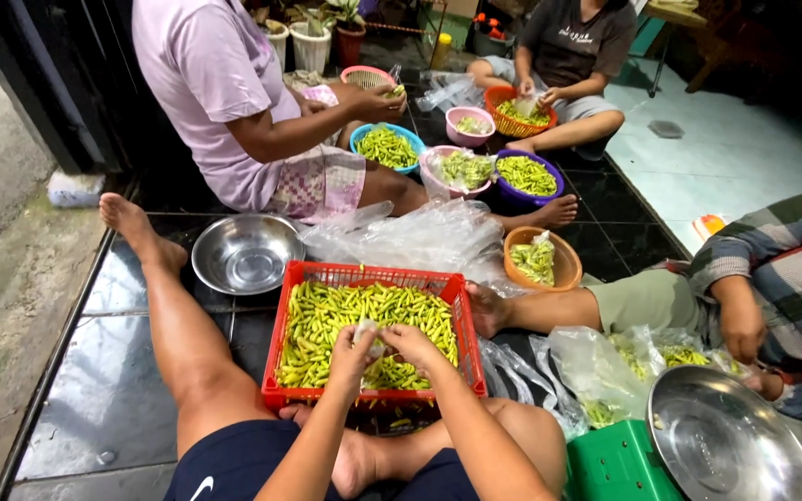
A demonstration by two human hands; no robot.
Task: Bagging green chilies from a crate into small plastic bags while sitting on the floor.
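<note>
A red plastic basket point(287, 295) full of small green chillies point(327, 315) rests on the dark tiled floor between my legs. My left hand point(352, 351) and my right hand point(407, 342) meet over its near side, fingers closed together on a small clear plastic bag point(370, 332) held between them. The bag is mostly hidden by my fingers.
An empty steel bowl point(246, 252) lies left of the basket. Clear bags point(420, 237) pile behind it. Three other people sit around with several coloured bowls of chillies point(387, 147). A green scale with a steel pan point(726, 445) stands at the lower right.
</note>
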